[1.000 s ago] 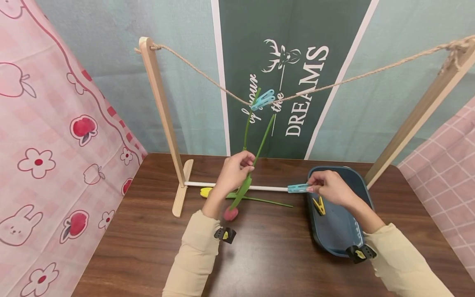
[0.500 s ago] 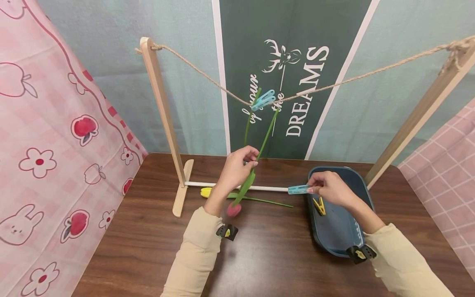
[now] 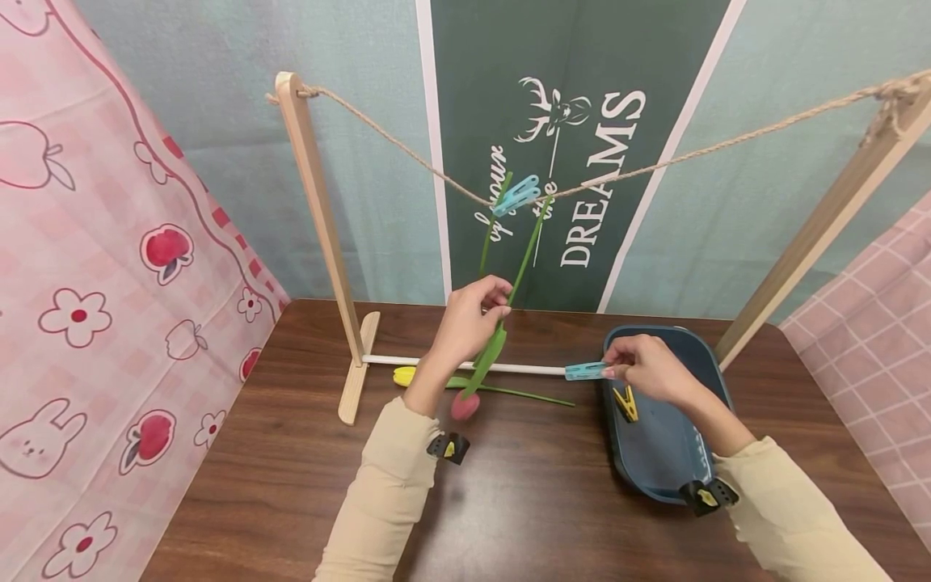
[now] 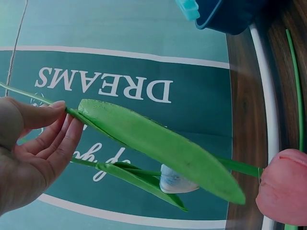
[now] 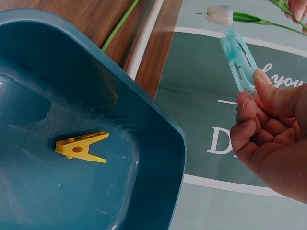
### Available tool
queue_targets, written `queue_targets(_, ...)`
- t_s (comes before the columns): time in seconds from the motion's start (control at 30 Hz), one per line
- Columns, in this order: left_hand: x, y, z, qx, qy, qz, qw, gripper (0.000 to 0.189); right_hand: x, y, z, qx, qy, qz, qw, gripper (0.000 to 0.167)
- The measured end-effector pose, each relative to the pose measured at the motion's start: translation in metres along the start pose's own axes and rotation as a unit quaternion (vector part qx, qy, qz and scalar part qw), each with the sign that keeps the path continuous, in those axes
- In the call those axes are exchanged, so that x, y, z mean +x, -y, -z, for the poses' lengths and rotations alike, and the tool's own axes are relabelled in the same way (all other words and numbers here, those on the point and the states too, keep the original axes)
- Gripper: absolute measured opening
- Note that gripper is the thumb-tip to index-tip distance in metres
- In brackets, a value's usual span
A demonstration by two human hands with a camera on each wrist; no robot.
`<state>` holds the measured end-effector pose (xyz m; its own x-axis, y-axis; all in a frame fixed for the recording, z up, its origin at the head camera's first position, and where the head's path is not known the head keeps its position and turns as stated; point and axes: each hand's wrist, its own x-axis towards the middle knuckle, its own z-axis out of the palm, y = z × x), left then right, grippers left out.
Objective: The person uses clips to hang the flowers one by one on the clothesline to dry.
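Note:
My left hand (image 3: 473, 319) pinches the green stem of a pink tulip (image 3: 465, 406) between thumb and fingers. The bloom hangs downward, and the stem's free end reaches up to the twine rope (image 3: 396, 144), just right of a light blue clothespin (image 3: 516, 196) fixed there. That clothespin grips the stem of a white tulip (image 4: 177, 179), whose bloom the left hand hides in the head view. Over the basin's left edge, my right hand (image 3: 643, 365) pinches a second blue clothespin (image 5: 238, 62) by one end. A yellow tulip (image 3: 404, 377) lies on the table.
The rope sags between two wooden posts (image 3: 316, 210), joined low down by a white rod (image 3: 527, 369). A blue basin (image 3: 618, 461) at the right holds a yellow clothespin (image 5: 81, 147). Printed cloths hang behind and beside the brown table (image 3: 524, 517).
My left hand has moved up and slightly right with the pink tulip, bringing its stem end up to the rope. The right hand and its clothespin have hardly moved.

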<state>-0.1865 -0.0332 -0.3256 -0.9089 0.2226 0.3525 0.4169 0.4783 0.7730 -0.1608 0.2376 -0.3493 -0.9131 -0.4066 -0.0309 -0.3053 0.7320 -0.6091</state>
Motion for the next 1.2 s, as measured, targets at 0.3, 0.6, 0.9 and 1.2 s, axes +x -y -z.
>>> queue_targets(0.3, 0.004, -0.004, 0.000, -0.002, -0.001, -0.008, 1.0000, 0.017, 0.000, 0.000, 0.000, 0.002, 0.002, -0.003, 1.0000, 0.004)
queue_targets(0.6, 0.010, -0.010, 0.001, 0.005, -0.005, -0.002, 1.0000, 0.017, -0.001, 0.000, 0.001, 0.010, 0.004, -0.001, 0.9999, 0.005)
queue_targets(0.9, 0.017, -0.014, 0.002, 0.014, -0.013, -0.009, 0.9998, 0.017, -0.002, -0.001, 0.001, 0.008, 0.002, -0.002, 1.0000, 0.005)
queue_targets(1.2, 0.022, -0.020, 0.004, 0.011, -0.025, -0.011, 0.9996, 0.016, -0.004, -0.001, 0.002, 0.006, -0.001, 0.000, 1.0000, 0.004)
